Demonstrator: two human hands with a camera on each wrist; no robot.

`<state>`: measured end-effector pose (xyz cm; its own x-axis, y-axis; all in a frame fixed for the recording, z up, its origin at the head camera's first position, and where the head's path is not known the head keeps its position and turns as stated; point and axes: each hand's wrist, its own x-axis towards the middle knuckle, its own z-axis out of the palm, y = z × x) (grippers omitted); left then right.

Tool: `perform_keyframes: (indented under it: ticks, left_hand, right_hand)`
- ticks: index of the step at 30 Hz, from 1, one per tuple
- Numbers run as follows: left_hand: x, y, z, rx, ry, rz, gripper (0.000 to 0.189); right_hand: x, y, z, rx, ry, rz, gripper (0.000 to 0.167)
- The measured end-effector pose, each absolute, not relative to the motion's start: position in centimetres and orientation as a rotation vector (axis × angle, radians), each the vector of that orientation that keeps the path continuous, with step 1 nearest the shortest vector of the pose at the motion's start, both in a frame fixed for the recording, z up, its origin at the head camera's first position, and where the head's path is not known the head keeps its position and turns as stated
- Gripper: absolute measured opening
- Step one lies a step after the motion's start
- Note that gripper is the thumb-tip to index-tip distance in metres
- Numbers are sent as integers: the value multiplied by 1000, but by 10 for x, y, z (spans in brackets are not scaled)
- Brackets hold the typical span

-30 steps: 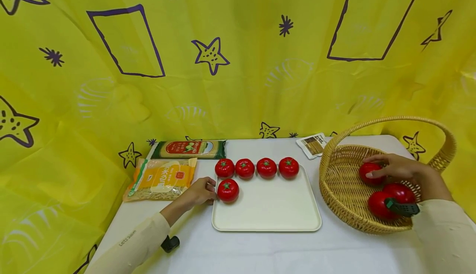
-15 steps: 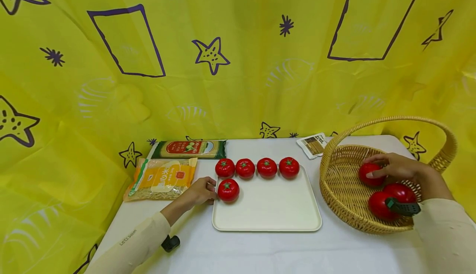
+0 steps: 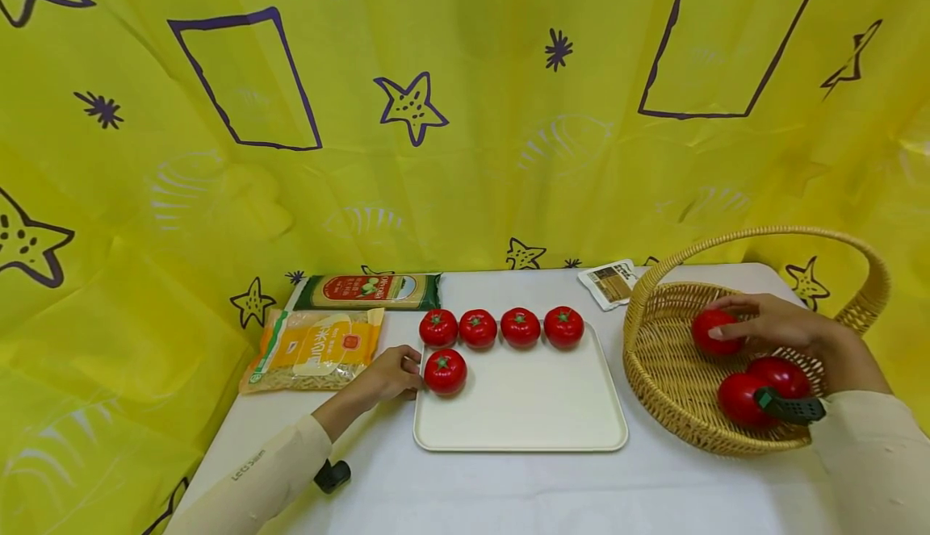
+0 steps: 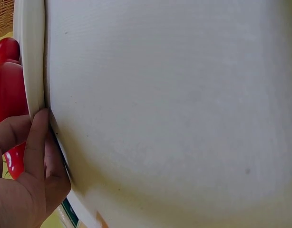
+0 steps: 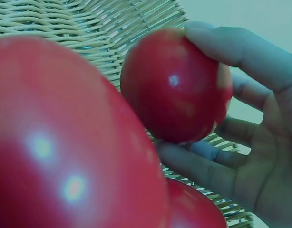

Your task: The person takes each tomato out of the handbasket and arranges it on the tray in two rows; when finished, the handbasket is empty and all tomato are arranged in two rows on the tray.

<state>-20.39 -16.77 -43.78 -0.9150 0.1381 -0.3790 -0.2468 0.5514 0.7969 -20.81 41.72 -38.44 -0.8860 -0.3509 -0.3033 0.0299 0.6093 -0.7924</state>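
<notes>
Head view: right hand (image 3: 788, 325) grips tomato (image 3: 710, 335) within basket (image 3: 672, 341), two more tomatoes (image 3: 743, 402) crowding five o'clock; left hand (image 3: 392, 372) pinches tray (image 3: 534, 406), orange packet (image 3: 320, 349) at tray's nine o'clock.

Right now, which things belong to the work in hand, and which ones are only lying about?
Seemingly in the work:
red fruit, held by the right hand
basket, with two more red fruits
tray, its edge touched by the left hand
five tomatoes

Probably just lying about:
orange-labelled bag
green-edged packet
small white packet
</notes>
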Motion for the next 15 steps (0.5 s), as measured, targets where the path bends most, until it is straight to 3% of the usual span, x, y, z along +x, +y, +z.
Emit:
perform_keyframes:
  ticks: [8,15]
  left_hand:
    - [-205,-168,-439,-85,2394,1314,36]
    - [-205,-168,-442,-101,2391,1320,36]
  right_hand:
    - [-205,417,-381,-293,2403,-1235,35]
    - [-199,413,-376,-328,2441,-1199,36]
